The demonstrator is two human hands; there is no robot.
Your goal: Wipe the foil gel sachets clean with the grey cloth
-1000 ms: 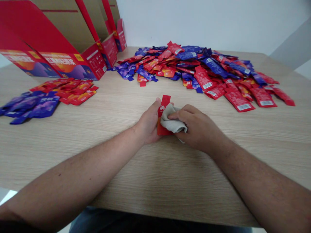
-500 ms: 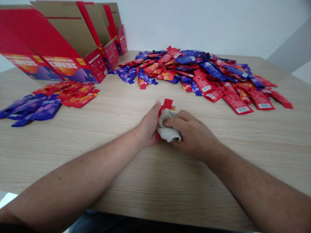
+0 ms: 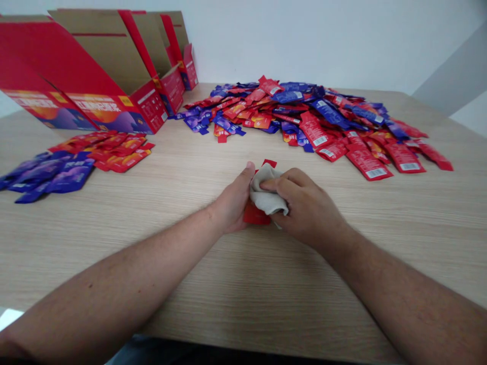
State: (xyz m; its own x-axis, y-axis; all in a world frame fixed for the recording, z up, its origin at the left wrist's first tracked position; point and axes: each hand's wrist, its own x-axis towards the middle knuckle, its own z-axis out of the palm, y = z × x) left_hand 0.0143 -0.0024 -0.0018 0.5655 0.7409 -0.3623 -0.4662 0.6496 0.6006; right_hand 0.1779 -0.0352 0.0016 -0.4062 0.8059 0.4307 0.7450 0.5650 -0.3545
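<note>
My left hand pinches a red foil sachet at its edge. Most of the sachet is hidden, with only its lower part and a small top corner showing. My right hand presses a crumpled grey cloth onto the sachet, fingers closed over the fold. Both hands touch at the cloth, just above the near middle of the table.
A large heap of mixed red and purple sachets lies beyond my hands on the light wood table. Two smaller piles, red and purple, lie at left. Several red cardboard display boxes stand behind them.
The cloth has shifted on the sachet, now covering more of its top. The sachet's lower part shows more than half a second ago. The whole scene sits slightly lower in view.
</note>
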